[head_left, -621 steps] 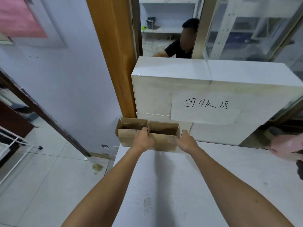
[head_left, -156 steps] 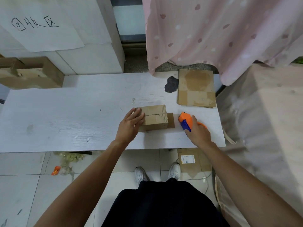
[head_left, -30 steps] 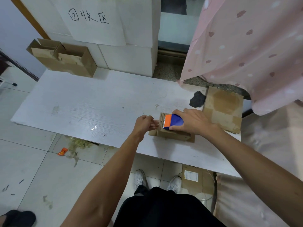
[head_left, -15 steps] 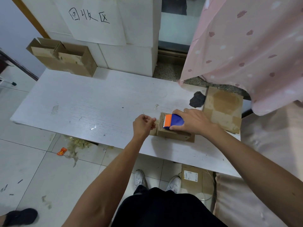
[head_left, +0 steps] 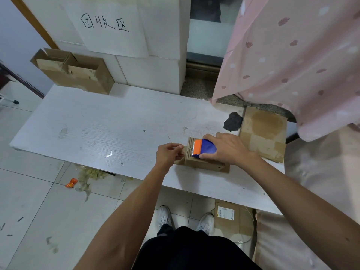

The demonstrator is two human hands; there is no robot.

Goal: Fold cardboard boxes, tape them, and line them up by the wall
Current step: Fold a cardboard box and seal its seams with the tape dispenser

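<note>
A small folded cardboard box (head_left: 202, 163) lies near the front right of the white table (head_left: 109, 131). On top of it sits an orange and blue tape dispenser (head_left: 203, 148), gripped by my right hand (head_left: 227, 149). My left hand (head_left: 169, 155) is just left of the box, thumb and fingers pinching the thin clear tape end pulled from the dispenser. Two open-topped cardboard boxes (head_left: 76, 73) stand side by side at the table's far left against the white wall blocks.
A stack of flat cardboard (head_left: 263, 133) lies at the table's right end beside a dark stain (head_left: 232, 121). A pink curtain (head_left: 292, 55) hangs at the right. A labelled carton (head_left: 231, 217) and scraps lie on the tiled floor below.
Over the last second my left hand has shifted slightly left, drawing the tape end off the dispenser. My right hand and the dispenser stay on the box.
</note>
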